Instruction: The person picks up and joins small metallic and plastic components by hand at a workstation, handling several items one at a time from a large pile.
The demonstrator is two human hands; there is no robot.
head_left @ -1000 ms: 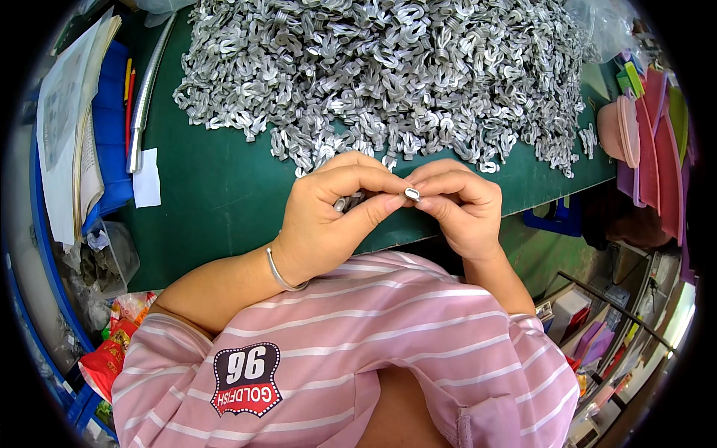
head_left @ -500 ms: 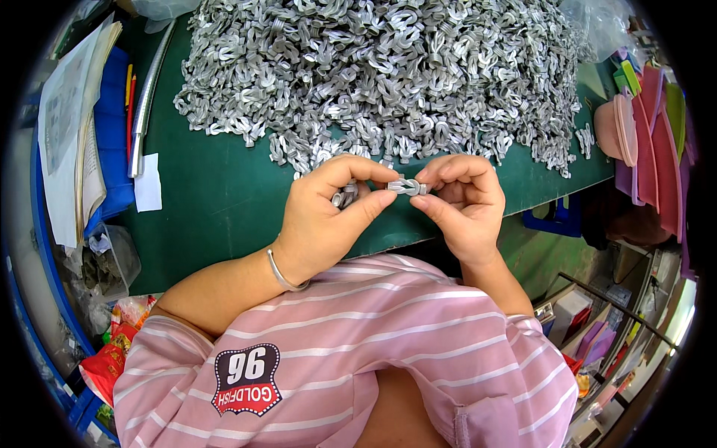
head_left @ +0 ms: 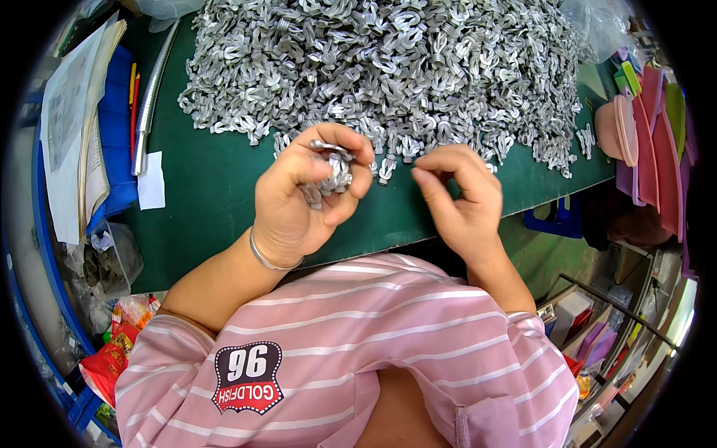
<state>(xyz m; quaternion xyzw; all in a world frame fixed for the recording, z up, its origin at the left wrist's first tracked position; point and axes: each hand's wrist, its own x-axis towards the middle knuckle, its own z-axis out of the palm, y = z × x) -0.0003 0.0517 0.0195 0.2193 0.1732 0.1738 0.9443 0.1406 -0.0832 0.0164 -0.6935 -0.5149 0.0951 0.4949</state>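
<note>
A large heap of small silvery knot-shaped metal pieces [head_left: 388, 67] covers the far part of the green table [head_left: 216, 216]. My left hand [head_left: 306, 187], turned palm up, is closed around several of these metal pieces [head_left: 336, 175]. One of them lies between its thumb and fingertips. To its right, just in front of the heap's near edge, is my right hand [head_left: 464, 198]. Its thumb and forefinger come together in a pinch, with nothing seen between them. A single loose piece [head_left: 386, 170] lies on the table between the hands.
At the left stand a paper stack [head_left: 71, 134], a blue bin [head_left: 116, 142] and a long metal rod [head_left: 151, 97]. A clear plastic container [head_left: 123, 257] is below. Pink and purple plastic pieces [head_left: 650, 142] crowd the right edge, beside a clear bag [head_left: 594, 30].
The metal piece that both hands held together is now in my left hand, which has turned palm up and moved left. My right hand has let go of it, and the hands are farther apart.
</note>
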